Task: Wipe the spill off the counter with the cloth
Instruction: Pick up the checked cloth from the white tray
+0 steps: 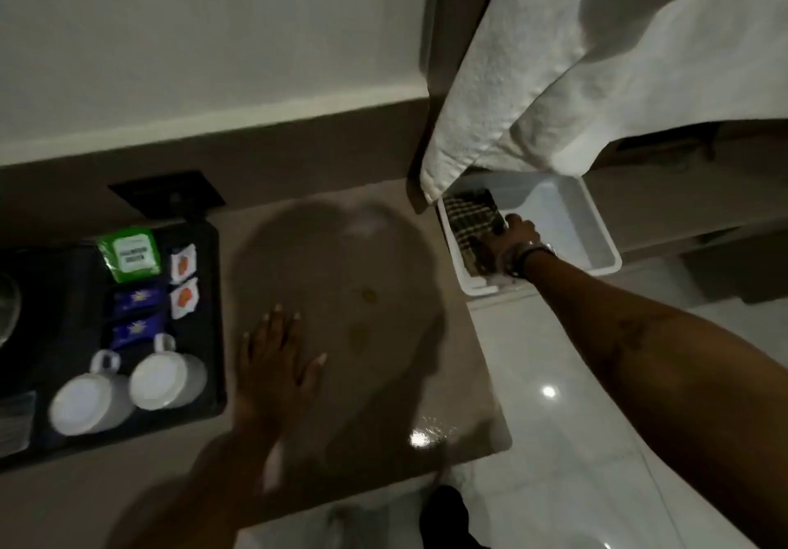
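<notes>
1. A person looks down at a beige counter in dim light; the picture is somewhat blurred.
2. The left hand lies flat on the counter, palm down, fingers spread, holding nothing.
3. Two small yellowish spill spots sit on the counter just to the right of that hand, one farther from the person than the other.
4. The right arm reaches out past the counter's right edge to a white plastic bin standing beside the counter.
5. The right hand is inside the bin, on a dark checked cloth that lies against the bin's left side. Its grip rests on the cloth, but whether the fingers have pinched it cannot be told.
6. A watch or bracelets circle the right wrist.
7. A white towel hangs above the bin, its lower corner covering part of the bin's far rim.
8. On the left of the counter is a black tray with two white mugs, a green packet, blue sachets and small white sachets with orange marks.
</notes>
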